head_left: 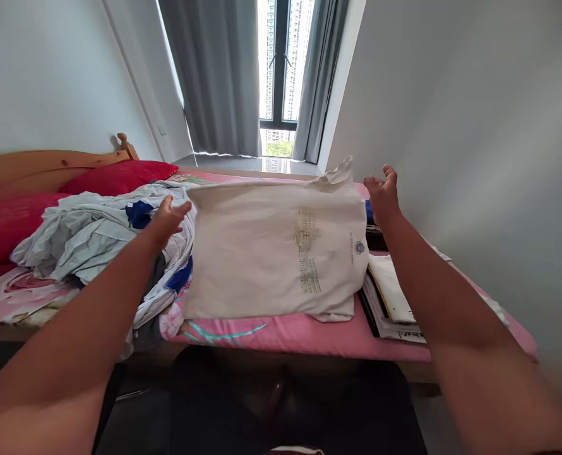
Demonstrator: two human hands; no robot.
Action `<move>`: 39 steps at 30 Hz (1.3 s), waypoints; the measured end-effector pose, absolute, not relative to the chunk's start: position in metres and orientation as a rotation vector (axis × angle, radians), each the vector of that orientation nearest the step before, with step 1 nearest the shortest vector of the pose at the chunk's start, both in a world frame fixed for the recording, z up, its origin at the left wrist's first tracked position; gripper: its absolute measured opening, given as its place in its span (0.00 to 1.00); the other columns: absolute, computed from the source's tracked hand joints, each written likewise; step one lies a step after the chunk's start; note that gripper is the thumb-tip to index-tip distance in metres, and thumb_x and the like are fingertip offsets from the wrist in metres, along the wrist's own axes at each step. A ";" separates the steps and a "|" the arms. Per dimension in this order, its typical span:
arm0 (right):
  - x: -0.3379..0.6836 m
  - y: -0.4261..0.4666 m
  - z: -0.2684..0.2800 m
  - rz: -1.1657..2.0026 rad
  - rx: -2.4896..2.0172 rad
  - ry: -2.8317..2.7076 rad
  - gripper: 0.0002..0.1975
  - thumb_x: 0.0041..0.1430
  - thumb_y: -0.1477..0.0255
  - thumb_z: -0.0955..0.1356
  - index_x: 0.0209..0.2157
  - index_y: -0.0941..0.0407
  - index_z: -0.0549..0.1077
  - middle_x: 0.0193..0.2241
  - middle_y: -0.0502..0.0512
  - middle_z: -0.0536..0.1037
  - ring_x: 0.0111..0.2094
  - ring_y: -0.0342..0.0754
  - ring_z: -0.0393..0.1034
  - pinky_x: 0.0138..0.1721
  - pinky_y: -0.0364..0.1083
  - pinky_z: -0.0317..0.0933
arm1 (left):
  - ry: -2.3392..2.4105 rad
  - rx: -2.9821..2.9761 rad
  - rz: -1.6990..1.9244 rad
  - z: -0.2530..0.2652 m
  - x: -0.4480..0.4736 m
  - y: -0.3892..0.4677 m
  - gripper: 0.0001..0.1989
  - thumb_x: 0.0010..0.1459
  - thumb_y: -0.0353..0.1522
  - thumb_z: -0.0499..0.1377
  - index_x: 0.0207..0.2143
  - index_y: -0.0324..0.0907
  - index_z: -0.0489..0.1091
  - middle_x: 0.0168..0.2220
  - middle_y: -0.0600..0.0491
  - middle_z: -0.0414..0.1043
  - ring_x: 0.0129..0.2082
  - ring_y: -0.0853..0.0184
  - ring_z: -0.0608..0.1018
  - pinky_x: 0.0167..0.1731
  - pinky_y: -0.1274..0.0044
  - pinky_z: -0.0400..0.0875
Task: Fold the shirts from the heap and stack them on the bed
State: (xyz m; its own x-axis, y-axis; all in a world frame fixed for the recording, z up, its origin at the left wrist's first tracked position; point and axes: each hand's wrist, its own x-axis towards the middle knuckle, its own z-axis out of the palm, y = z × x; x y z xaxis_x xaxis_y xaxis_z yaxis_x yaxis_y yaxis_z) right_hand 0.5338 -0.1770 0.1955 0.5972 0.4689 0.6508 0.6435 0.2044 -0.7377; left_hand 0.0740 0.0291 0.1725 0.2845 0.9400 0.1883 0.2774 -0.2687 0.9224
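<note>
A cream printed cloth [252, 253], which looks like a T-shirt turned sideways, is spread out over the pink bed in front of me. Green and dark lettering and a round emblem mark its right half, and its far right corner sticks up. My left hand [170, 221] is open beside the far left corner; whether a fingertip touches the cloth I cannot tell. Past the right edge, my right hand [384, 194] is raised with fingers apart, holding nothing.
Rumpled white and grey clothes [91, 227] lie heaped on the left, near red pillows [120, 177] and a wooden headboard [44, 161]. A stack of folded clothes [389, 291] sits at the right, close to the wall. Grey curtains [215, 76] flank a window behind the bed.
</note>
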 end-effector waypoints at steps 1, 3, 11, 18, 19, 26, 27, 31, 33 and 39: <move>0.536 -0.182 0.175 -0.109 -1.460 -0.975 0.27 0.58 0.63 0.64 0.55 0.61 0.58 0.44 0.60 0.70 0.45 0.48 0.67 0.45 0.51 0.62 | 1.187 1.807 1.004 0.152 0.078 0.032 0.33 0.54 0.48 0.57 0.52 0.29 0.61 0.57 0.36 0.61 0.55 0.54 0.67 0.49 0.66 0.63; 0.533 -0.205 0.122 0.005 -1.519 -0.936 0.22 0.55 0.61 0.65 0.47 0.61 0.67 0.41 0.58 0.73 0.42 0.48 0.68 0.43 0.51 0.63 | 1.296 1.928 0.900 0.100 0.073 0.031 0.34 0.48 0.47 0.61 0.51 0.33 0.64 0.57 0.39 0.64 0.54 0.54 0.68 0.50 0.69 0.63; 0.446 -0.344 -0.094 0.249 -1.925 -0.703 0.21 0.53 0.59 0.64 0.43 0.59 0.68 0.39 0.60 0.73 0.40 0.51 0.69 0.45 0.51 0.63 | 1.649 2.046 0.435 -0.069 -0.023 -0.014 0.24 0.50 0.47 0.53 0.42 0.40 0.72 0.43 0.47 0.75 0.44 0.57 0.75 0.46 0.71 0.67; 0.401 -0.340 -0.097 0.008 -2.060 -1.269 0.18 0.55 0.70 0.61 0.47 0.57 0.69 0.40 0.58 0.74 0.43 0.53 0.66 0.47 0.53 0.59 | 1.734 1.998 0.448 -0.063 -0.001 -0.029 0.26 0.45 0.49 0.58 0.42 0.42 0.71 0.41 0.48 0.75 0.41 0.59 0.75 0.39 0.73 0.67; 0.401 -0.335 -0.093 0.044 -2.101 -1.354 0.19 0.55 0.72 0.60 0.48 0.56 0.69 0.40 0.58 0.75 0.42 0.53 0.67 0.45 0.52 0.60 | 1.758 1.976 0.448 -0.062 0.002 -0.030 0.26 0.45 0.49 0.59 0.41 0.41 0.70 0.41 0.48 0.75 0.41 0.58 0.75 0.38 0.73 0.67; 0.416 -0.339 -0.087 0.188 -2.375 -1.281 0.16 0.61 0.64 0.57 0.44 0.54 0.69 0.33 0.56 0.78 0.30 0.53 0.72 0.29 0.48 0.57 | 1.792 1.816 0.441 -0.059 -0.010 -0.030 0.24 0.41 0.51 0.61 0.30 0.41 0.69 0.29 0.49 0.73 0.34 0.57 0.76 0.34 0.71 0.65; 0.419 -0.345 -0.088 0.161 -2.376 -1.223 0.16 0.61 0.64 0.56 0.44 0.54 0.69 0.34 0.56 0.78 0.29 0.52 0.72 0.29 0.47 0.57 | 1.755 1.772 0.474 -0.059 -0.012 -0.030 0.23 0.39 0.51 0.62 0.28 0.41 0.68 0.27 0.50 0.72 0.32 0.57 0.75 0.33 0.71 0.65; 0.427 -0.370 -0.095 0.081 -2.436 -1.044 0.17 0.60 0.61 0.57 0.43 0.53 0.69 0.35 0.57 0.78 0.27 0.52 0.72 0.26 0.47 0.56 | 1.569 1.662 0.556 -0.057 -0.017 -0.034 0.21 0.36 0.50 0.63 0.23 0.43 0.67 0.21 0.56 0.69 0.25 0.64 0.73 0.28 0.74 0.65; 0.426 -0.374 -0.096 0.095 -2.436 -1.057 0.19 0.60 0.60 0.57 0.45 0.52 0.69 0.35 0.56 0.78 0.27 0.53 0.72 0.26 0.47 0.56 | 1.522 1.632 0.633 -0.054 -0.016 -0.037 0.23 0.38 0.53 0.61 0.25 0.42 0.66 0.22 0.56 0.70 0.25 0.66 0.72 0.27 0.75 0.66; 0.415 -0.352 -0.097 0.209 -2.402 -1.327 0.23 0.58 0.59 0.60 0.53 0.50 0.68 0.30 0.55 0.78 0.27 0.54 0.73 0.26 0.47 0.58 | 1.396 1.600 0.840 -0.030 0.000 -0.039 0.21 0.44 0.51 0.59 0.26 0.42 0.64 0.22 0.56 0.69 0.22 0.69 0.71 0.24 0.77 0.67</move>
